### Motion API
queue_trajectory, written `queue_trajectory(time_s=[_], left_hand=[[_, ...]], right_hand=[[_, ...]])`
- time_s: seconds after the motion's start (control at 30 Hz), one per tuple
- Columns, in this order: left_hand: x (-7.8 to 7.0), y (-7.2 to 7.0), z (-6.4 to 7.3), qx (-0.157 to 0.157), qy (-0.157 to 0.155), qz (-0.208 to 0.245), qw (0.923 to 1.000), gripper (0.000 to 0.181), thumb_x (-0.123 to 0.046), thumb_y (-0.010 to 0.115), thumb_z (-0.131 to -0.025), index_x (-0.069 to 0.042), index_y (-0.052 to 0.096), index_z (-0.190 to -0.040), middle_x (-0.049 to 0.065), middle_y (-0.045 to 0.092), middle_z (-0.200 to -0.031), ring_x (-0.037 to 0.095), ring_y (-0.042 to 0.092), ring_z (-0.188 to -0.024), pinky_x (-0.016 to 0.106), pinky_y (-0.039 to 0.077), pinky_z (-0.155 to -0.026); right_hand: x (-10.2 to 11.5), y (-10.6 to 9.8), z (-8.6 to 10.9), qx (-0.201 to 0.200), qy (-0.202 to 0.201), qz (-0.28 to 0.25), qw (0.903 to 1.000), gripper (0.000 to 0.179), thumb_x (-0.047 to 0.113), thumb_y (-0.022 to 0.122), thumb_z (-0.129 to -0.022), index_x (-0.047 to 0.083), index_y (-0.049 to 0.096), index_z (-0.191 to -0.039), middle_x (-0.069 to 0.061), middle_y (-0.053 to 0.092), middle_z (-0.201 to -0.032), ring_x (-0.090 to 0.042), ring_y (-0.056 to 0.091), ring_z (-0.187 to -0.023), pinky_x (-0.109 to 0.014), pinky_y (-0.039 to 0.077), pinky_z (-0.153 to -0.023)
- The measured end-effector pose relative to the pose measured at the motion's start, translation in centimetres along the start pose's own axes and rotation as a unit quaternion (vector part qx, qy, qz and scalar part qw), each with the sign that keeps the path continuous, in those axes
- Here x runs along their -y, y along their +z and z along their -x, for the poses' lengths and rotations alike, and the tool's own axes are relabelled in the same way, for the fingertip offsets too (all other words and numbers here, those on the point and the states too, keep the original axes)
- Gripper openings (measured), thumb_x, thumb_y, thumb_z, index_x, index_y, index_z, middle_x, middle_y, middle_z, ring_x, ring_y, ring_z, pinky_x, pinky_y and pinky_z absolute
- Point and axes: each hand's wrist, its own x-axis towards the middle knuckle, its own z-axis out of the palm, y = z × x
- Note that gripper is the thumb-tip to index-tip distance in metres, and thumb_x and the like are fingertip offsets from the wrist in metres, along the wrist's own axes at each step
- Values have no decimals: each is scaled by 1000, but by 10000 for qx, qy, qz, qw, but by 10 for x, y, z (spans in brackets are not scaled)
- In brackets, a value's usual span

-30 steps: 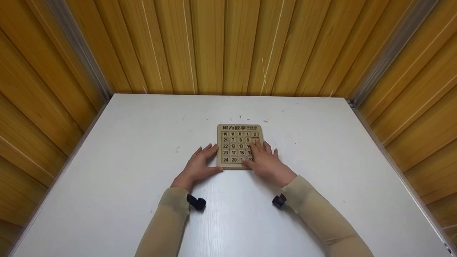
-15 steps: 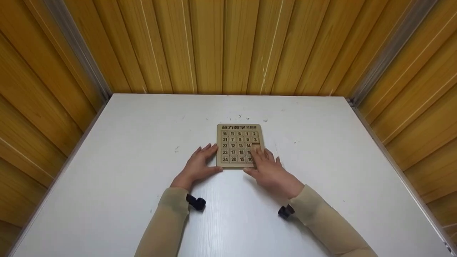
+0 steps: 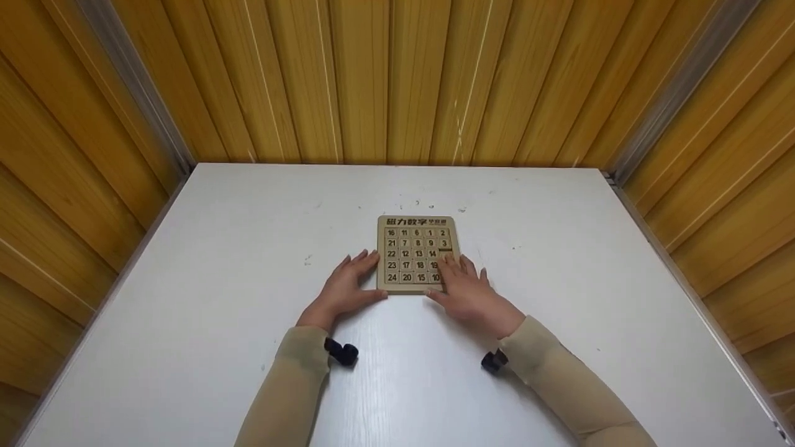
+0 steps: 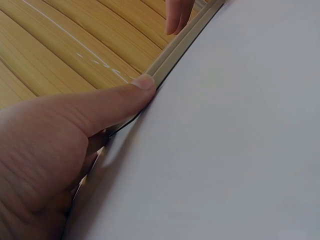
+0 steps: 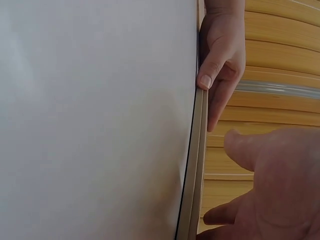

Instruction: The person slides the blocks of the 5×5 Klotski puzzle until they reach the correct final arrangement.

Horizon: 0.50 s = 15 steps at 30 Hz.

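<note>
A wooden sliding number puzzle (image 3: 418,288) lies flat on the white table, its numbered tiles set in a square frame under a printed heading. My left hand (image 3: 345,288) holds its near left corner, thumb against the front edge and fingers along the left side. In the left wrist view, the thumb (image 4: 120,102) presses that edge. My right hand (image 3: 475,295) lies over the lower right part, fingertips touching the right column and covering some tiles. A dark gap shows below the 3 tile (image 3: 444,243). In the right wrist view, the right thumb (image 5: 242,150) is apart from the frame's edge.
The white table (image 3: 248,248) extends around the puzzle, with small marks on its surface. Yellow wood-patterned panels (image 3: 397,81) rise behind it and at both sides. A black wrist camera (image 3: 343,352) is strapped to each sleeve cuff.
My right hand has drawn back toward the near right, its thumb leaving the bottom row. The 3 tile now shows under the 2, with the gap below it. The left hand stays put.
</note>
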Motion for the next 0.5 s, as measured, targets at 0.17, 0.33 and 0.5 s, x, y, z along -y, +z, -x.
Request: queue_trajectory(time_s=[0.17, 0.33, 0.5], left_hand=[[1, 0, 0, 23, 72, -27, 10000, 91, -37, 84, -83, -12, 40, -158, 4, 38, -166, 24, 26, -159, 47, 8, -135], [-1, 0, 0, 19, 38, -8, 10000, 90, -36, 85, -83, -12, 40, -158, 4, 39, -165, 24, 27, -159, 46, 9, -135], [-1, -1, 0, 10, 3, 26, 10000, 91, -35, 85, -83, -11, 39, -158, 3, 39, -165, 23, 27, -159, 44, 9, -135]], right_hand=[[-4, 0, -5, -42, -53, -91, 9999, 89, 59, 49, -102, 9, 12, -166, -15, 5, -174, -43, -1, -161, -74, 0, -126], [-2, 2, 8, -2, -93, -237, 9997, 88, 56, 51, -103, 11, 10, -166, -15, 5, -174, -42, -3, -161, -73, -1, -126], [3, 6, 30, 93, -84, -81, 9999, 88, 55, 53, -102, 12, 12, -166, -16, 12, -173, -41, -3, -161, -73, 1, -126]])
